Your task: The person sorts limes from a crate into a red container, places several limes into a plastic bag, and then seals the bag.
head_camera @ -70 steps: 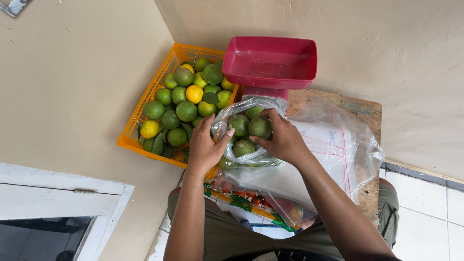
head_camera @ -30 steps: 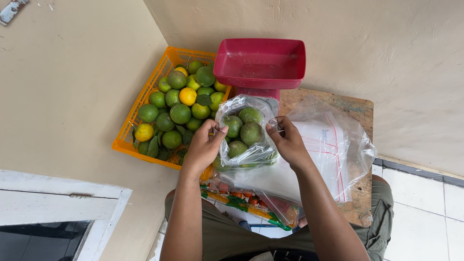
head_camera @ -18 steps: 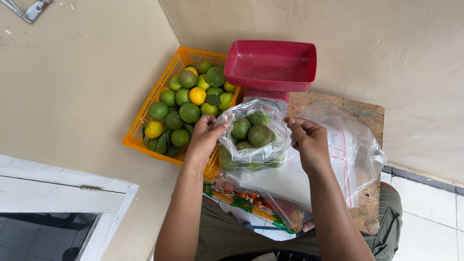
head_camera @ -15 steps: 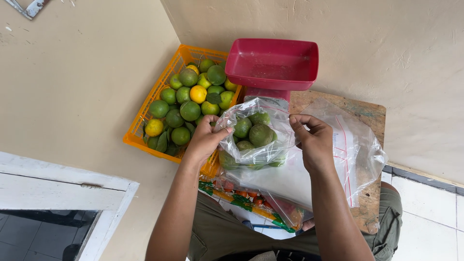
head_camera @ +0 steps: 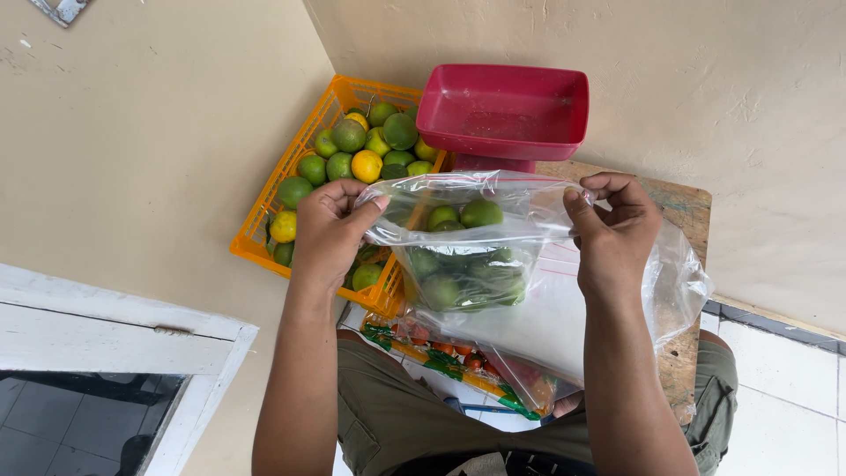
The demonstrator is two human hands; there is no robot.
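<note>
Left hand [head_camera: 330, 234] and right hand [head_camera: 617, 234] each pinch the thin clear plastic bag [head_camera: 467, 242], stretching its crinkly mouth over round green limes [head_camera: 480, 211].

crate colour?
Orange crate, best seen in the head view, left of the bag both hands hold.

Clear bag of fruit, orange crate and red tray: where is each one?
clear bag [head_camera: 467, 256], head view, front face over the green fruit.
orange crate [head_camera: 291, 176], head view, left rim.
red tray [head_camera: 502, 110], head view, bare inside floor.
</note>
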